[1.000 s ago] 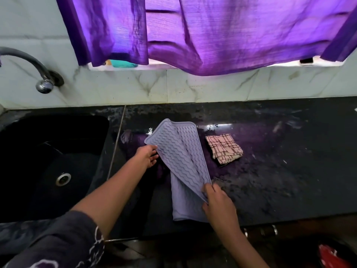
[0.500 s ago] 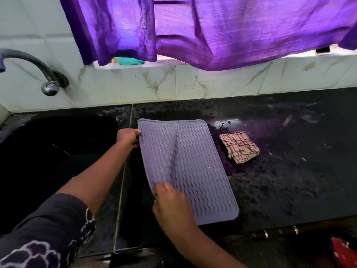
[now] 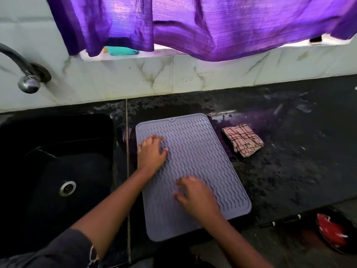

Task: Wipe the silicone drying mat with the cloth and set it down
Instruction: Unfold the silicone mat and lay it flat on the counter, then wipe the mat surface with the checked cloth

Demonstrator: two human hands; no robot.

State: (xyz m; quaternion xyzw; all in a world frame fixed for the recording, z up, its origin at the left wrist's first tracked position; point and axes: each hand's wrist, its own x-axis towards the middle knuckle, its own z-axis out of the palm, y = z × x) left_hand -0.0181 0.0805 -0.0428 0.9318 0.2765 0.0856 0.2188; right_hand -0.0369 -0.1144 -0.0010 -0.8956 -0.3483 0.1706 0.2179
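Note:
The lavender silicone drying mat [image 3: 201,157] with wavy ridges lies flat and unfolded on the black counter [image 3: 289,171], its near end hanging slightly past the counter's front edge. My left hand [image 3: 151,154] rests on the mat's upper left part with fingers spread. My right hand [image 3: 195,196] lies on the mat's lower middle, fingers loosely spread, holding nothing. The folded checked cloth [image 3: 243,139] sits on the counter just right of the mat's far corner, untouched.
A black sink [image 3: 58,171] with a drain lies to the left, under a metal tap [image 3: 27,78]. A purple curtain [image 3: 212,26] hangs over the tiled back wall. A dark bowl with something red [image 3: 336,231] sits below the counter's front edge at right.
The mat went from folded and held up at two corners to spread flat on the counter. Both hands let go of its edges and now lie on top of it.

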